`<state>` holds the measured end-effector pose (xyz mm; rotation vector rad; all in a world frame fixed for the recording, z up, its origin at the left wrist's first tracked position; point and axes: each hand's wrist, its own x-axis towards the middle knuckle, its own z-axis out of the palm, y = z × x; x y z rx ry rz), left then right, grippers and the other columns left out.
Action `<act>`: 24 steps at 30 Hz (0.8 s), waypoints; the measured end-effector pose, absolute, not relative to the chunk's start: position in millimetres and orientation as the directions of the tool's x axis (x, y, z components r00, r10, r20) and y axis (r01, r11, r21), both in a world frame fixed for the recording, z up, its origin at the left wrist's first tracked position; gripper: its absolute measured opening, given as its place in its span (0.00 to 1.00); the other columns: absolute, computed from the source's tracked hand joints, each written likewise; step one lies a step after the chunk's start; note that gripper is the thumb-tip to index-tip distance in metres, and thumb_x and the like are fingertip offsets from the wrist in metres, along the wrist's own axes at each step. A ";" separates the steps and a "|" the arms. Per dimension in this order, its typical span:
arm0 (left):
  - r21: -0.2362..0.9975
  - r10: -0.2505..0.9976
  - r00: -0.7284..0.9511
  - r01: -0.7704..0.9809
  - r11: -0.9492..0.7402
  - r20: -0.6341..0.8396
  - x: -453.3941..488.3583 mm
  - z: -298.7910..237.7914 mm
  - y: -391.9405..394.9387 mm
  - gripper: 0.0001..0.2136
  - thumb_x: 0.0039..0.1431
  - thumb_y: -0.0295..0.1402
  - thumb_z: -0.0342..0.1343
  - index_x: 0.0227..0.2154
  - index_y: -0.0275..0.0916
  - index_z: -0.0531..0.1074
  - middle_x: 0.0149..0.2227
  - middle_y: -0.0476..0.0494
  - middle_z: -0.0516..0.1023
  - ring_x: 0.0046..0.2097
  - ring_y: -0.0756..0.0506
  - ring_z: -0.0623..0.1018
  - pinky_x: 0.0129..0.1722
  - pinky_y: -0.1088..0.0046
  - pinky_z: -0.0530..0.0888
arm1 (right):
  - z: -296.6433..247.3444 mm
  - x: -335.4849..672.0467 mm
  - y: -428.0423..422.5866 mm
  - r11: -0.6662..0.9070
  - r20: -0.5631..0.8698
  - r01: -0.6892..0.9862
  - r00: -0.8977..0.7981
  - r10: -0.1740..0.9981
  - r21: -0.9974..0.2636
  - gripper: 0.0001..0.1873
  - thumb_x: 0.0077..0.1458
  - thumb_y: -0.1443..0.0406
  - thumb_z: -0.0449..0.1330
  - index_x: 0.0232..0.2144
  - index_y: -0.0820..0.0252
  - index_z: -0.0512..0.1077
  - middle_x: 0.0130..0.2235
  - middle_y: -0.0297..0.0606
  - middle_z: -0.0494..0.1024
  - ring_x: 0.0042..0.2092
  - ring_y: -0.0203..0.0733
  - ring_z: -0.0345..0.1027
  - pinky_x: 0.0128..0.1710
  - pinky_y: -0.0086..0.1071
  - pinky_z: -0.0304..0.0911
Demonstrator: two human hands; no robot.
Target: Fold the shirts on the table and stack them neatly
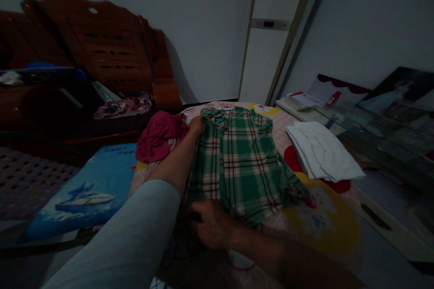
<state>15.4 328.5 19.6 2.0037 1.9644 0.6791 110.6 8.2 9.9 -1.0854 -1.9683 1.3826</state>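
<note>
A green plaid shirt (242, 158) with white and dark stripes lies spread out on a patterned cloth, its collar at the far end. My left hand (197, 124) is closed on the shirt's far left edge, near the shoulder. At the near left corner of the shirt, my right hand (210, 223) has its fingers curled around the lower edge; the fingertips are partly in shadow. A crumpled magenta garment (161, 135) rests just left of my left forearm. To the right of the shirt sits a folded white garment (323, 151).
The pink cloth (325, 216) has yellow and red patches. A blue printed bag or cushion (91, 189) is at the left, before a wooden chair (111, 49) with clothes on it. A glass-topped cabinet (376, 131) with papers and a framed photo stands right.
</note>
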 end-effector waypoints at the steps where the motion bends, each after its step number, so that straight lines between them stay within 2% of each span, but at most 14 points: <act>1: 0.472 0.989 -0.012 0.880 -0.059 0.145 13.9 19.2 326.6 0.20 0.56 0.20 0.52 0.53 0.31 0.70 0.52 0.31 0.75 0.57 0.36 0.72 0.58 0.60 0.67 | 8.4 109.4 8.6 0.167 -0.049 0.315 -0.578 0.815 -0.934 0.12 0.50 0.72 0.58 0.35 0.61 0.78 0.36 0.36 0.81 0.37 0.38 0.73 0.33 0.26 0.62; 5: 0.409 0.990 -0.001 0.911 -0.056 0.138 10.4 25.8 317.6 0.15 0.58 0.21 0.54 0.48 0.30 0.70 0.52 0.28 0.73 0.56 0.34 0.72 0.55 0.59 0.68 | 12.9 121.9 7.7 0.172 -0.075 0.347 -0.596 0.799 -0.922 0.11 0.52 0.70 0.60 0.38 0.59 0.79 0.36 0.35 0.82 0.37 0.37 0.73 0.33 0.26 0.63; 8: 0.359 0.979 0.067 0.924 -0.134 0.191 16.4 41.3 308.8 0.14 0.58 0.23 0.55 0.48 0.32 0.70 0.54 0.29 0.70 0.56 0.34 0.71 0.56 0.60 0.68 | 23.4 149.6 10.3 0.182 -0.045 0.379 -0.519 0.854 -0.907 0.09 0.52 0.68 0.60 0.36 0.60 0.80 0.31 0.33 0.80 0.31 0.34 0.71 0.29 0.24 0.61; 11: 0.318 0.953 0.233 0.904 -0.286 0.193 35.0 59.3 294.7 0.12 0.58 0.25 0.57 0.46 0.33 0.72 0.51 0.33 0.74 0.56 0.37 0.71 0.57 0.64 0.66 | 32.8 190.7 18.0 0.210 0.067 0.400 -0.344 0.937 -0.892 0.09 0.54 0.67 0.58 0.32 0.62 0.79 0.26 0.32 0.77 0.27 0.33 0.69 0.28 0.25 0.61; 13: 0.311 0.935 0.310 0.883 -0.351 0.173 54.1 67.7 279.0 0.13 0.57 0.27 0.58 0.46 0.34 0.73 0.50 0.36 0.75 0.55 0.39 0.72 0.57 0.66 0.65 | 36.8 223.6 23.0 0.240 0.188 0.440 -0.159 0.969 -0.866 0.09 0.53 0.66 0.57 0.32 0.61 0.78 0.28 0.34 0.79 0.29 0.35 0.71 0.30 0.27 0.64; 16: 0.333 0.889 0.423 0.824 -0.458 0.175 88.4 71.3 241.3 0.15 0.56 0.30 0.59 0.47 0.38 0.74 0.52 0.41 0.76 0.56 0.41 0.72 0.57 0.71 0.65 | 39.6 275.1 23.6 0.233 0.355 0.528 0.141 0.924 -0.817 0.10 0.51 0.62 0.60 0.33 0.61 0.78 0.30 0.39 0.80 0.31 0.40 0.73 0.33 0.31 0.68; 18: 0.386 0.805 0.566 0.713 -0.586 0.176 111.0 68.3 207.5 0.15 0.56 0.29 0.58 0.47 0.37 0.75 0.49 0.42 0.78 0.53 0.42 0.74 0.54 0.71 0.67 | 38.6 305.4 17.4 0.212 0.431 0.586 0.264 0.863 -0.782 0.13 0.50 0.60 0.60 0.34 0.63 0.78 0.32 0.42 0.80 0.31 0.42 0.73 0.34 0.34 0.70; 20: 0.451 0.693 0.704 0.573 -0.685 0.157 130.0 62.3 170.8 0.11 0.56 0.27 0.56 0.42 0.38 0.78 0.43 0.45 0.80 0.47 0.44 0.77 0.49 0.73 0.69 | 34.3 327.9 7.1 0.208 0.471 0.631 0.283 0.836 -0.747 0.14 0.50 0.62 0.58 0.37 0.63 0.77 0.36 0.44 0.80 0.35 0.44 0.75 0.38 0.36 0.71; 24: 0.561 0.416 0.895 0.265 -0.784 0.158 151.5 45.7 106.7 0.08 0.54 0.24 0.55 0.31 0.39 0.78 0.33 0.48 0.81 0.37 0.48 0.77 0.39 0.76 0.68 | 14.4 345.2 -12.2 0.314 0.517 0.725 0.067 0.854 -0.613 0.22 0.46 0.68 0.56 0.45 0.60 0.75 0.46 0.45 0.79 0.48 0.48 0.73 0.51 0.42 0.66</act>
